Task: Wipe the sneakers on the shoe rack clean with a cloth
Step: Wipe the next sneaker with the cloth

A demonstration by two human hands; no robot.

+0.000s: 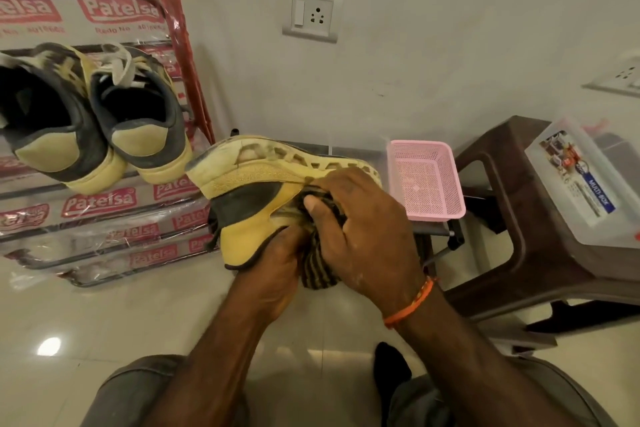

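A yellow and black sneaker is held on its side in front of me, sole turned up and away. My left hand grips it from below at the heel opening. My right hand grips a dark striped cloth and presses it against the sneaker's side. Two more yellow and black sneakers stand heel-out on the upper shelf of the plastic-wrapped shoe rack at the left.
A pink mesh basket sits just right of the held sneaker. A brown plastic stool at the right carries a clear plastic box. A wall socket is straight ahead. Glossy tiled floor lies below; my knees are at the bottom.
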